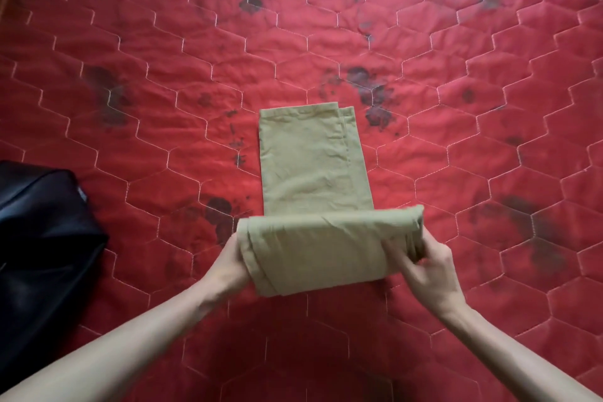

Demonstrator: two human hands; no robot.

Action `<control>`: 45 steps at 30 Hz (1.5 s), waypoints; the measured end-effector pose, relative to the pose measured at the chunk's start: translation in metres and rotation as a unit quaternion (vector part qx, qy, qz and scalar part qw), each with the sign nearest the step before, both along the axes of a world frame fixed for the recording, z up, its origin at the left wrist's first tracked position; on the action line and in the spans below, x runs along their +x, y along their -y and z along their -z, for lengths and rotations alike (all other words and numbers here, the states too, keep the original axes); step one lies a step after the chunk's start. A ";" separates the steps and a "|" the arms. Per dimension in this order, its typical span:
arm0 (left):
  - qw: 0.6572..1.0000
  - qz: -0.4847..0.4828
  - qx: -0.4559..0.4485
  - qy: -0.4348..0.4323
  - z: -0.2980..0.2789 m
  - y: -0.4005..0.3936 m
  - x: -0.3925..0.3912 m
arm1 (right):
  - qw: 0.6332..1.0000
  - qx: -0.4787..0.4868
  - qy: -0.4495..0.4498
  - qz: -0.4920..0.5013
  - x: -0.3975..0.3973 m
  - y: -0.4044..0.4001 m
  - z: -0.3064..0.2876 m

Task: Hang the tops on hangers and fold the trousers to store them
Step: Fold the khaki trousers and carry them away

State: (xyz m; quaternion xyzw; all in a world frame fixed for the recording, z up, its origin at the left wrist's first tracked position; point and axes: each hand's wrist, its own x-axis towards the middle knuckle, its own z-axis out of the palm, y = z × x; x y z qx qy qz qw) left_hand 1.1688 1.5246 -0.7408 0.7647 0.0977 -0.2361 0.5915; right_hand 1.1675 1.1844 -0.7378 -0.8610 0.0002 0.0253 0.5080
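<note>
Our left hand [228, 259] and right hand [427, 266] grip the trousers' [313, 173] rolled end, lower centre, on the bed [489, 108].

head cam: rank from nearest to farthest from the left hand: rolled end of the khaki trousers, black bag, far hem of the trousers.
1. Rolled end of the khaki cotton trousers: the left hand grips its left edge.
2. Glossy black bag: on the red quilted cover, at the frame's left edge.
3. Far hem of the trousers: flat, up-frame, away from the person.

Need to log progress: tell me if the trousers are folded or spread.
Partly folded: the trousers lie narrow, near end doubled into a thick bundle in the grip of both hands, left, right.
</note>
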 end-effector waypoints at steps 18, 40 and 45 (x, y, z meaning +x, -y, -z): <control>0.879 0.031 0.420 0.224 0.021 0.015 0.014 | 0.945 -0.311 0.097 -0.017 0.055 -0.038 0.046; 0.699 0.446 0.468 0.307 0.031 0.012 -0.010 | 0.825 -0.409 0.113 -0.372 0.015 -0.009 0.049; 0.748 0.391 0.426 0.325 0.016 0.019 -0.019 | 0.841 -0.415 0.082 -0.337 0.007 -0.026 0.031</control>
